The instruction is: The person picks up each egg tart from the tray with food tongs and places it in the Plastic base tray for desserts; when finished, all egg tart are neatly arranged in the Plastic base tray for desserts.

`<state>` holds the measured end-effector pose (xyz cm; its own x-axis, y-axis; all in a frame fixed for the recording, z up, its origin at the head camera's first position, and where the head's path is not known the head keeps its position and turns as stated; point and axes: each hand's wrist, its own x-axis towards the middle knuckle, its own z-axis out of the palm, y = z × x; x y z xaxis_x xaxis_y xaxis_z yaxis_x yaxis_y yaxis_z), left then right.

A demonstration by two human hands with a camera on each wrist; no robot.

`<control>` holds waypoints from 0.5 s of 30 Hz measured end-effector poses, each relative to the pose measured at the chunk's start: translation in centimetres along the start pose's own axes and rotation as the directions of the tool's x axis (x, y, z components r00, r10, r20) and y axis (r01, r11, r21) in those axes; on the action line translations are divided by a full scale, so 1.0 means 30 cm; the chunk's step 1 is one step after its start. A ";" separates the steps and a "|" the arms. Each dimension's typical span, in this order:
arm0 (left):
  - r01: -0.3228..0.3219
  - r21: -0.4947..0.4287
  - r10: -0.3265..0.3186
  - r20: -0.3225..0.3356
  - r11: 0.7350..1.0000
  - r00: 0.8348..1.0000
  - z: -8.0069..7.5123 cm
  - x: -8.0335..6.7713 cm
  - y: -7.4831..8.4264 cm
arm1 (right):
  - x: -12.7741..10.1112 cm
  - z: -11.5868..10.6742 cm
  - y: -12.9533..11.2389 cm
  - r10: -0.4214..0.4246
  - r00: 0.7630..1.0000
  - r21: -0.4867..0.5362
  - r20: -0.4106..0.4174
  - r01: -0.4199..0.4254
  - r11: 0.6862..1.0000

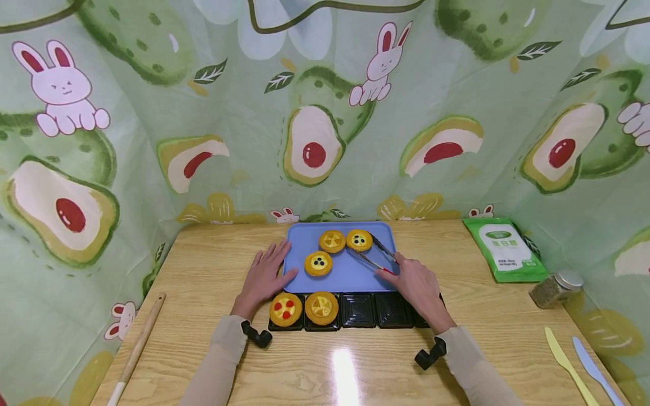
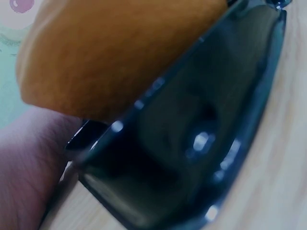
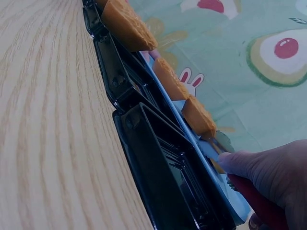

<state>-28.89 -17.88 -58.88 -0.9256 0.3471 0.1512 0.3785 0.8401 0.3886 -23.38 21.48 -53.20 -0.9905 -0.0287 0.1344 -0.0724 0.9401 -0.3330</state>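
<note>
left wrist view blurred, rolling pin (image 1: 136,348) cropped

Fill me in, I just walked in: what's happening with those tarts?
A person at a wooden table is working with fruit tarts. The right hand grips red-handled tongs lying over a blue tray, where three tarts sit. The left hand rests flat at the tray's left edge. In front, two of the small black trays hold tarts; the others in view are empty.
</note>
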 end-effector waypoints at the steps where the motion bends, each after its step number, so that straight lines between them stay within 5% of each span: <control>1: 0.000 0.003 0.000 0.001 1.000 1.000 0.000 0.000 0.000 | 0.000 -0.001 -0.001 0.001 1.000 -0.001 0.000 -0.001 1.000; 15: -0.002 0.004 0.002 0.004 1.000 1.000 -0.004 0.000 0.004 | 0.002 -0.006 0.002 -0.007 1.000 -0.003 0.008 0.007 1.000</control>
<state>-28.86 -17.82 -58.72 -0.9246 0.3508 0.1485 0.3808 0.8407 0.3850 -23.44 21.59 -53.05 -0.9908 -0.0381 0.1296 -0.0792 0.9409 -0.3294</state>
